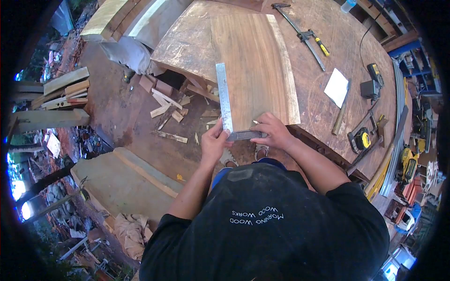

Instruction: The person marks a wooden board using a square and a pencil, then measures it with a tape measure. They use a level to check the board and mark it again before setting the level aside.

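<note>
A metal try square (223,96) lies against the near left corner of a wooden slab (255,65). Its long blade runs along the slab's left edge, and its dark stock sits at the near end. My left hand (214,144) pinches the square at its corner, thumb and fingers closed. My right hand (273,133) has its fingers closed on the far end of the stock. A small pencil (255,122) pokes out between those same fingers, its tip over the slab. The slab's right edge is pale and curved.
The slab lies on a worn workbench (187,47). To its right are a bar clamp (307,37), a sheet of paper (336,88), a hammer (341,112) and a yellow tape measure (362,139). Wood offcuts (164,105) litter the floor at left.
</note>
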A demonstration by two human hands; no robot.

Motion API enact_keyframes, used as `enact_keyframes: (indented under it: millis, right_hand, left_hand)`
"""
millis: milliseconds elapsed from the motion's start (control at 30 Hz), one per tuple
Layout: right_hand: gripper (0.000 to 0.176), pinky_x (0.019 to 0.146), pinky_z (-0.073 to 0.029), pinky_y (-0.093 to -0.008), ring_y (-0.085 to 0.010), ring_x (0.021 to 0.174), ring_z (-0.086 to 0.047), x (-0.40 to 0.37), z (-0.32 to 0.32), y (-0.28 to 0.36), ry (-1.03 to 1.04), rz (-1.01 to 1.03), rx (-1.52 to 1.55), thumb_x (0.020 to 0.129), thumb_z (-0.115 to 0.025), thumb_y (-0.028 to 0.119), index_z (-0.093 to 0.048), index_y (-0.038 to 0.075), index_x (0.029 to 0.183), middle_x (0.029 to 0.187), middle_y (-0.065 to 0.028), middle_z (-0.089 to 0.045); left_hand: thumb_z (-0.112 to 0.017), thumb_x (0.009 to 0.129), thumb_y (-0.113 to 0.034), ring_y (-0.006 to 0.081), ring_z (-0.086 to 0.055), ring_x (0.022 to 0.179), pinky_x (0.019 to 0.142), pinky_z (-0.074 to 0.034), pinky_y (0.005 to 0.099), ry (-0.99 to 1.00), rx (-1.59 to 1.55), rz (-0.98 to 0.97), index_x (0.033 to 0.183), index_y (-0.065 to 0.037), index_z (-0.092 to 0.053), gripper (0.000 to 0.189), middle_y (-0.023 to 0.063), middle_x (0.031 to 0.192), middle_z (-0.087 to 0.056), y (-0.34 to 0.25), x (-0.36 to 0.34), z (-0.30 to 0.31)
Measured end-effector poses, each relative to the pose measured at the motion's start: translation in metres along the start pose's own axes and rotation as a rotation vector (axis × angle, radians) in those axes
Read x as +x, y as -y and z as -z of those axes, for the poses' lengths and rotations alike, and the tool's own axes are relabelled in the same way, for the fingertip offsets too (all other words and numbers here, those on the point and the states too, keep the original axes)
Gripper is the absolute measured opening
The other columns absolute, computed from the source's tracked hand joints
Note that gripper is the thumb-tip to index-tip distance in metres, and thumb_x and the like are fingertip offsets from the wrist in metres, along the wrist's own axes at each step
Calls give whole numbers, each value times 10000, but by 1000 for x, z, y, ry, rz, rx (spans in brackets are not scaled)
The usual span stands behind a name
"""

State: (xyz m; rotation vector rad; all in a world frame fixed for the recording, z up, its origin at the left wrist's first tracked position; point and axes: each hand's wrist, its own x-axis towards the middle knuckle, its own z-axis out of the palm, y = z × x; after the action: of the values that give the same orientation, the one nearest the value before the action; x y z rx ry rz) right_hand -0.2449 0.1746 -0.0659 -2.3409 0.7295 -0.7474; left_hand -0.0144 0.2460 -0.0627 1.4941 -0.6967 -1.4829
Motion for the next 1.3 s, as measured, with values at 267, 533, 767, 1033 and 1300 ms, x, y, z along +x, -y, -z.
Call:
enact_keyframes:
  millis: [267, 533, 767, 1033, 1300]
  right_hand:
    - [379, 786, -452, -396, -303, 908, -543, 1, 1, 1, 3, 8, -12, 650, -834, 253, -674, 77, 946, 942, -109, -565]
    - [377, 791, -455, -399, -305, 907, -545, 2, 3, 3, 24, -16, 8, 646, -837, 240, -668, 69, 937, 946, -110, -570]
    - [387, 792, -461, -394, -311, 914, -549, 1, 2, 2, 34, -22, -23, 639, -842, 238, -666, 68, 939, 968, -113, -583]
    - [368, 792, -477, -394, -302, 915, -547, 1, 2, 2, -9, 7, -5, 652, -825, 246, -669, 79, 940, 959, -105, -585]
    - [348, 779, -474, -393, -301, 912, -541, 1, 3, 2, 8, -1, -23, 661, -819, 251, -665, 79, 922, 955, -102, -581]
  left_hand:
    - [-561, 907, -8, 107, -641, 712, 591, -578, 252, 9, -5, -6, 1394, -16, -442, 501, 77, 958, -671, -2, -1, 0]
    - [-552, 909, -3, 117, -652, 734, 601, -584, 259, 26, -42, -16, 1398, -2, -427, 504, 87, 988, -673, 1, 1, 1]
    - [-557, 910, -15, 137, -659, 765, 603, -588, 271, 28, 5, 19, 1400, 0, -424, 508, 110, 1043, -668, 1, 1, 2]
    - [-577, 902, -56, 144, -658, 661, 558, -550, 247, -17, -46, -3, 1384, -15, -460, 498, 113, 998, -682, 2, 1, -1]
    - [-566, 901, -26, 144, -658, 698, 568, -572, 265, -9, -59, -3, 1383, -2, -452, 496, 115, 1025, -674, 4, 2, 1]
